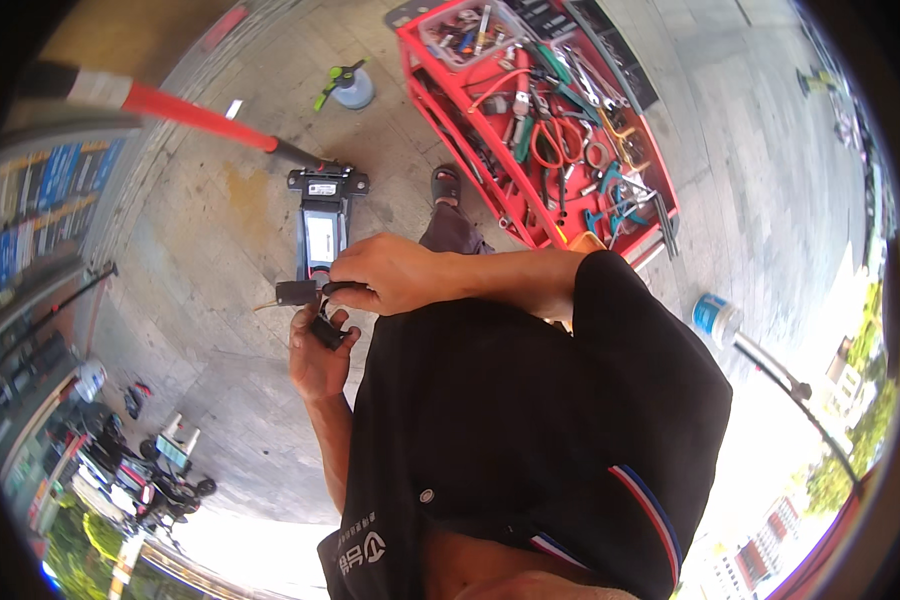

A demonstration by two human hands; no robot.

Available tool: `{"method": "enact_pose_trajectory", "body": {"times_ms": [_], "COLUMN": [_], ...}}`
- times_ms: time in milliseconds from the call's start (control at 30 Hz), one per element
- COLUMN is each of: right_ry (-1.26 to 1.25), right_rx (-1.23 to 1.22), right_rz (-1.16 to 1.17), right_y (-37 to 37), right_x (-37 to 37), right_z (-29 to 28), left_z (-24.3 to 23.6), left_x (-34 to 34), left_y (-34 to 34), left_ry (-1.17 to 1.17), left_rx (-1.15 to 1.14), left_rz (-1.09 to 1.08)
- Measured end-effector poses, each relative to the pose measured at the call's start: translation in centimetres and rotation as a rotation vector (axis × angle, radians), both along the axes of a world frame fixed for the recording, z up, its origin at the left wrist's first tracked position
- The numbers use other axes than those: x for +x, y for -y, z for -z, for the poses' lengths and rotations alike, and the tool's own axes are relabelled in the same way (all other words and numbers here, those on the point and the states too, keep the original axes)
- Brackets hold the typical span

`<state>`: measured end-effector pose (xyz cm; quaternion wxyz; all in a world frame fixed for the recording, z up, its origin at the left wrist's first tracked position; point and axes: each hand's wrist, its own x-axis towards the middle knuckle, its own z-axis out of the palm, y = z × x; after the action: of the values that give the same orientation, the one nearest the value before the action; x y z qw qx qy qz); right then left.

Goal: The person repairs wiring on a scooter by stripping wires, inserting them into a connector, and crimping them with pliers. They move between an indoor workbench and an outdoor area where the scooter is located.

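Observation:
My right hand [395, 275] reaches in from the right with its fingers pinched around a small black part. Just below it, my left hand [320, 352] has its thumb and fingers curled around a small black piece [326, 333]. A flat dark rectangular block [295, 292] sticks out to the left between the hands, with a thin thread-like strip beside it. The parts seem joined or touching, but their exact kind is too small to tell. Past my hands, a floor jack [322, 235] with a long red handle [190, 110] stands on the ground.
A red tool cart [530, 215] full of pliers, wrenches and screwdrivers stands at the far right. A spray bottle [352, 90] with a green trigger sits on the tiled floor. At right is a blue and white tub [715, 318]. Parked motorbikes [135, 480] show at lower left.

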<state>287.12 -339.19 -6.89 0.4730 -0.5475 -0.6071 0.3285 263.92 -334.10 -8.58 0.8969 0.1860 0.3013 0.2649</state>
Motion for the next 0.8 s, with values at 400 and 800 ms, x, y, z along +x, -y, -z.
{"method": "enact_pose_trajectory", "body": {"times_ms": [400, 800], "right_ry": [-0.012, 0.304], "right_rx": [-0.214, 0.271], "right_rz": [-0.471, -1.237], "right_y": [-4.1, -5.9], "right_x": [-18.3, -37.5], "right_z": [-3.5, -1.4], "left_z": [1.8, 0.1], "left_x": [-18.8, -26.0], "left_y": [5.2, 13.8], "left_ry": [0.399, -0.719], "left_rx": [0.278, 0.006], "left_rz": [-0.496, -1.105]}}
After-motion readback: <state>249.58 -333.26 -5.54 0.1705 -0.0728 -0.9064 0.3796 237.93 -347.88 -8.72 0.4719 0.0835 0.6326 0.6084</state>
